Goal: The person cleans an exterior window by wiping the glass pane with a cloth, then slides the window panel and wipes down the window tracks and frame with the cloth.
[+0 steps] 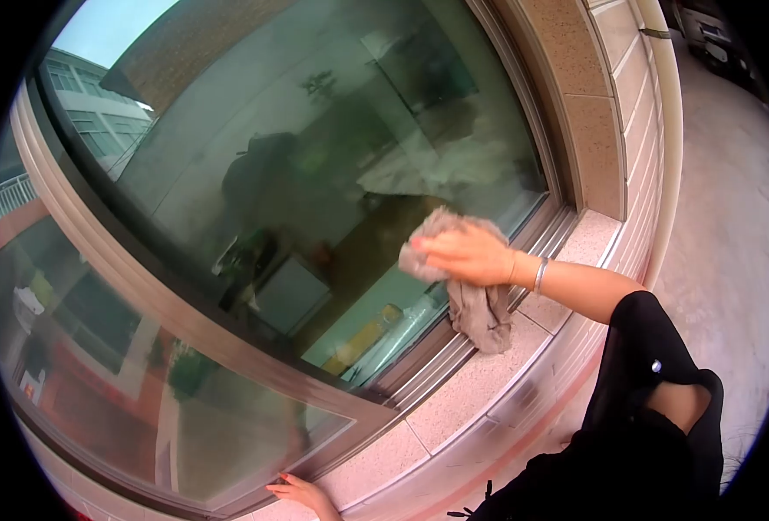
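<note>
My right hand (467, 253) is closed on a greyish-beige cloth (481, 314), pressing it against the window pane (315, 165) near its lower right corner. Part of the cloth hangs down over the window track and the sill. A silver bracelet (541, 273) circles my right wrist. At the bottom of the view, my left hand (300, 491) rests with fingers stretched out on the lower window frame (315, 460), beside the stone sill. Nothing shows in the left hand.
A second sliding pane (158, 347) stands at the left in a brown frame. Metal tracks (436, 369) run above the speckled sill (393, 460). A pale pipe (669, 148) goes down the tiled wall at the right, and a vehicle (719, 43) stands beyond on the concrete ground (723, 217).
</note>
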`<state>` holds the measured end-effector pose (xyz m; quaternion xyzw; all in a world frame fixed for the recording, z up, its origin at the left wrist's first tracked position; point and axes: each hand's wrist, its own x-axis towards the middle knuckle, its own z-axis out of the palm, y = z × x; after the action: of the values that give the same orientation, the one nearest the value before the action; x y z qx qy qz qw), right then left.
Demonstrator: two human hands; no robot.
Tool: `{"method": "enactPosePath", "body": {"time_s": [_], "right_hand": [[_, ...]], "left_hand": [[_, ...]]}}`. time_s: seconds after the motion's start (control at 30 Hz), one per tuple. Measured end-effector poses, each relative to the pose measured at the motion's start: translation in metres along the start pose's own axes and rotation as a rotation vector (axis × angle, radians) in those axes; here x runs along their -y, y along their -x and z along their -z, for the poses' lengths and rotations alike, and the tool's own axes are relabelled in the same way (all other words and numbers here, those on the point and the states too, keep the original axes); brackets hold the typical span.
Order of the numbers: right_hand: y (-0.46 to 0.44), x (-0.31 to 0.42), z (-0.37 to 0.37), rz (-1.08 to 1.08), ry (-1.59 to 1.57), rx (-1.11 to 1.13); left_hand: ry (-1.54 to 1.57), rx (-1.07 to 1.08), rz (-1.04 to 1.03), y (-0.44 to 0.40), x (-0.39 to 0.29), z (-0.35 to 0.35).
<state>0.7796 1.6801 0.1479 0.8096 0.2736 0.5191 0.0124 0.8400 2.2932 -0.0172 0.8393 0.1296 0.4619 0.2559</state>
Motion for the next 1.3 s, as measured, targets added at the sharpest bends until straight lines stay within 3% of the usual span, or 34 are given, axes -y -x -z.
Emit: {"method": "enactPosePath", "body": {"time_s": [0.1, 0.2, 0.37, 0.43, 0.57, 0.7, 0.8, 0.97, 1.1, 1.2, 1.3], "right_hand": [[-0.023, -0.061, 0.042, -0.202, 0.248, -0.470], [-0.029, -0.133, 0.074, -0.402, 0.383, -0.627], [0.042, -0.114, 0.034, -0.776, 0.480, -0.566], [0.078, -0.072, 0.001, -1.114, 0.492, -0.441], [0.061, 0.001, -0.016, -1.270, 0.413, -0.267], [0.038, 0.109, -0.022, -1.041, 0.221, 0.073], [0.012, 0.162, -0.032, -0.686, 0.131, 0.077], [-0.022, 0.212, -0.056, -0.299, -0.145, 0.132], [-0.009, 0.182, -0.062, 0.018, -0.167, 0.025], [0.017, 0.133, -0.027, -0.097, -0.082, 0.100], [0.057, 0.085, 0.003, -0.468, 0.021, 0.032]], "left_hand": [[0.080, 0.027, 0.041, 0.000, -0.005, 0.002], [0.037, 0.077, 0.099, -0.004, -0.010, 0.008], [0.043, 0.073, 0.099, -0.003, -0.005, 0.004], [0.025, 0.060, 0.081, -0.005, 0.001, -0.003], [0.049, 0.077, 0.127, -0.001, 0.001, -0.005], [0.081, 0.075, 0.107, -0.003, 0.003, -0.008], [0.059, 0.098, 0.124, 0.000, -0.015, 0.004], [0.086, 0.087, 0.101, 0.005, -0.035, 0.014], [0.091, 0.118, 0.114, 0.002, -0.033, 0.014], [0.098, 0.121, 0.105, 0.000, -0.025, 0.012], [0.041, 0.073, 0.067, -0.002, -0.015, 0.009]]}}
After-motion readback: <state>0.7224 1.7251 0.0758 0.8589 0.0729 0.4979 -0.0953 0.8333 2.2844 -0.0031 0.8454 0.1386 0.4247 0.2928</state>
